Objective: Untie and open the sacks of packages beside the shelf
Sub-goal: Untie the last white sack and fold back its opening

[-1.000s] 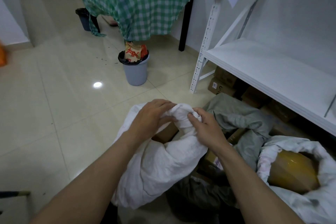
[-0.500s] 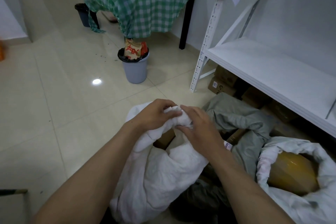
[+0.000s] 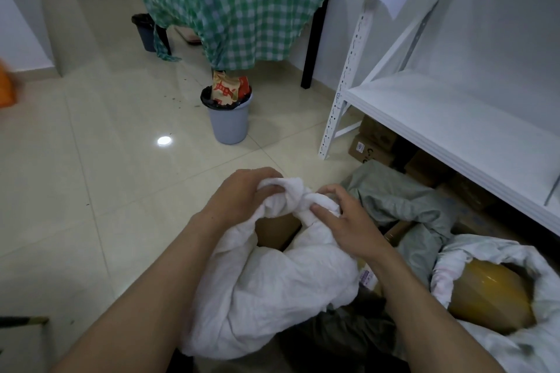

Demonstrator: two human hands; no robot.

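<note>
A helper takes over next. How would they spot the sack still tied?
Find the white shelf marked 1-3; sacks lie beside it. Take the white sack farthest from it. Its top is knotted; the other white sack gapes open, showing a yellow package.

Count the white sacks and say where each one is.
2. The knotted sack sits in the middle, its knot gripped by the left hand and right hand. The open sack lies at lower right, beside the shelf. Others may be hidden.
</note>
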